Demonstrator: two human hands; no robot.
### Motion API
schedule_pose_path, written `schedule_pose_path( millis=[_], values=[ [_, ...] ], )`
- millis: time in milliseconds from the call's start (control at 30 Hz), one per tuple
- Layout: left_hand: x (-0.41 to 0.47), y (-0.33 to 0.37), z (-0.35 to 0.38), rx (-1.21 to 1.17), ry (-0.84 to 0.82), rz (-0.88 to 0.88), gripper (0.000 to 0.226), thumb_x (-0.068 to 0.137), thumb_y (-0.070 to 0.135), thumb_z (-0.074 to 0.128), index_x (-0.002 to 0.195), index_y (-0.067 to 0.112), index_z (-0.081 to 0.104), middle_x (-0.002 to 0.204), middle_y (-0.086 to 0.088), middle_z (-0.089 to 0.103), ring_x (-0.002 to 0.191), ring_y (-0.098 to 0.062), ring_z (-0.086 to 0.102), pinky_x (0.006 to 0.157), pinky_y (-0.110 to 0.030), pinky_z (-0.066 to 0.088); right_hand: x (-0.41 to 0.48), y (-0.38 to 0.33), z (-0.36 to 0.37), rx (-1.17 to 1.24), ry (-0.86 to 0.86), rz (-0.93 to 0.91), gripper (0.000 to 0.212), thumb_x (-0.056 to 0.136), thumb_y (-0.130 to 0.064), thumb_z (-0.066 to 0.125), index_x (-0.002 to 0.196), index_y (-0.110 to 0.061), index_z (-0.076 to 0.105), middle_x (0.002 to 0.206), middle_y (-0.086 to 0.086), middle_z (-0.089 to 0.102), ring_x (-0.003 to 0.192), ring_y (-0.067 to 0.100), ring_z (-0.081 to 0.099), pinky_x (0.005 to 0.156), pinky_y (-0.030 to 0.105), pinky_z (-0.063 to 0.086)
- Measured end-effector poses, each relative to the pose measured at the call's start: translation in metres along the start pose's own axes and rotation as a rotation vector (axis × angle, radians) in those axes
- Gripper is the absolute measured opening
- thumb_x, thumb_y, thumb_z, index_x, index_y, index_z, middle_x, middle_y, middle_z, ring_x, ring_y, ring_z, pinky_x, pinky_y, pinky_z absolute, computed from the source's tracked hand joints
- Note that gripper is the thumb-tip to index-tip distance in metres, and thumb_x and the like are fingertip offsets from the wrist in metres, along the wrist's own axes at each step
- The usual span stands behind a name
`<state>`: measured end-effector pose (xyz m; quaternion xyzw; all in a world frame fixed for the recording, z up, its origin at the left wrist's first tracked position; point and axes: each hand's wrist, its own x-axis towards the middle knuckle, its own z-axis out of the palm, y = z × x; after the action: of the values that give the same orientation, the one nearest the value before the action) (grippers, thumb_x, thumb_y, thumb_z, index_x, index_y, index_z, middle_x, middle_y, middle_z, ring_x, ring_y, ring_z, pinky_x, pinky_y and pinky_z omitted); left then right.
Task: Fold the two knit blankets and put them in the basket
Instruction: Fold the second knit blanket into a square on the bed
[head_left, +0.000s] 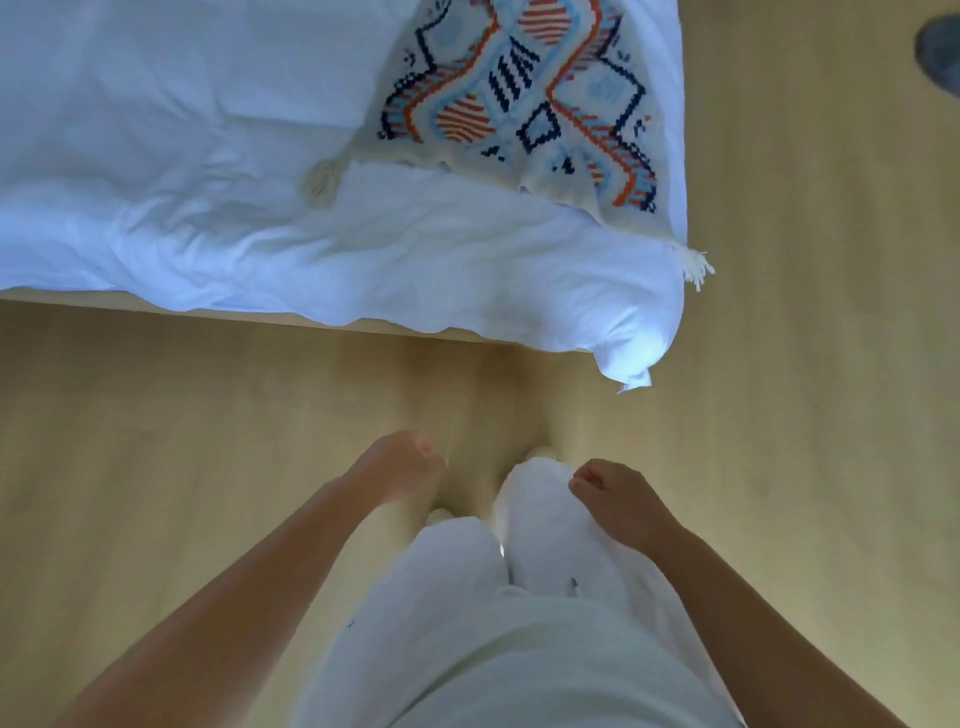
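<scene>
The knit blanket (524, 93), cream with a navy, orange and light-blue geometric pattern and corner tassels, lies on the white duvet (208, 182). Left hand (402, 467) and right hand (618, 499): fingers loosely curled, holding nothing.

Soft, fairly bright indoor light. The white duvet (208, 208) takes a bluish cast and glares at its near right corner. Motion blur smears the left hand (400, 467) and right hand (618, 499). Wide-angle stretch pulls the near corners.
</scene>
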<state>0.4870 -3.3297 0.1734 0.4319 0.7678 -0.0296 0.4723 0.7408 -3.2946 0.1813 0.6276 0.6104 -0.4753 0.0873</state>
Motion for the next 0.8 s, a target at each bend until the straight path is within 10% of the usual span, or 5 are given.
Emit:
schedule_pose_path(
  millis=[200,400,800],
  values=[
    [0.105,0.057,-0.068,-0.083,0.103,-0.113,0.02,0.087,0.028,0.052,0.097,0.016,0.065,0.097,-0.004,0.067,0.087,-0.02,0.063,0.074,-0.032,0.051,0.129,-0.051,-0.079,-0.016,-0.021,-0.065,0.011,0.088,-0.022,0.051,0.082,-0.015,0.057,0.074,-0.006,0.057,0.077,0.016,0.056,0.061,0.02,0.039],
    [0.224,0.114,-0.166,-0.061,0.253,-0.237,0.027,0.088,0.031,0.053,0.11,0.019,0.061,0.118,-0.001,0.064,0.106,-0.021,0.06,0.087,-0.028,0.047,0.278,-0.146,-0.139,-0.021,-0.014,-0.21,0.033,0.091,-0.023,0.05,0.122,-0.01,0.053,0.118,0.006,0.058,0.107,0.022,0.055,0.091,0.031,0.042],
    [0.423,0.085,-0.275,0.004,0.635,-0.247,0.054,0.095,0.04,0.044,0.142,0.015,0.036,0.143,-0.013,0.041,0.132,-0.031,0.038,0.108,-0.045,0.031,0.456,-0.278,-0.088,-0.351,0.019,-0.515,0.055,0.091,-0.027,0.05,0.14,-0.011,0.031,0.149,0.01,0.026,0.135,0.03,0.024,0.106,0.039,0.03]
  ],
)
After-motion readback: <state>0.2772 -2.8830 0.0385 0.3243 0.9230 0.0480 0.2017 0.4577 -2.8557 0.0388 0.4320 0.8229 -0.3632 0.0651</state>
